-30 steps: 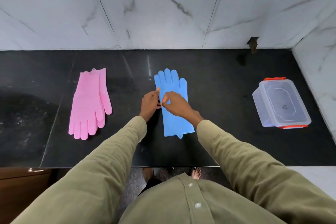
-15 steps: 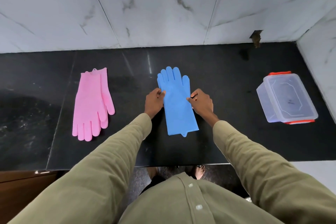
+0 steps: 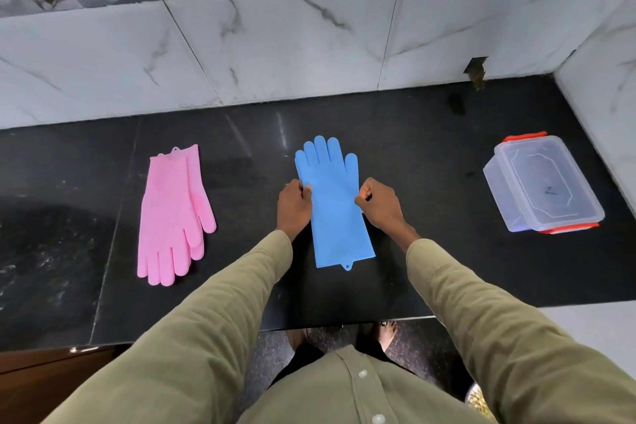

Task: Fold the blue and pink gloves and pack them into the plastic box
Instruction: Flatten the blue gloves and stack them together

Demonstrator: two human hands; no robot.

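The blue gloves (image 3: 335, 206) lie flat as one stack in the middle of the black counter, fingers pointing at the wall. My left hand (image 3: 293, 205) pinches their left edge and my right hand (image 3: 378, 205) pinches their right edge, both at palm height. The pink gloves (image 3: 172, 213) lie stacked at the left, fingers pointing toward me. The clear plastic box (image 3: 543, 182) with red clips stands at the right with its lid on.
The black stone counter (image 3: 430, 268) meets a marble-tiled back wall, and a marble side wall (image 3: 602, 79) stands just right of the box. The counter's front edge runs under my forearms. A wooden cabinet front (image 3: 41, 385) is at lower left.
My right hand has moved from the glove's left side, beside my left hand, across to its right edge. The view has tilted slightly upward.
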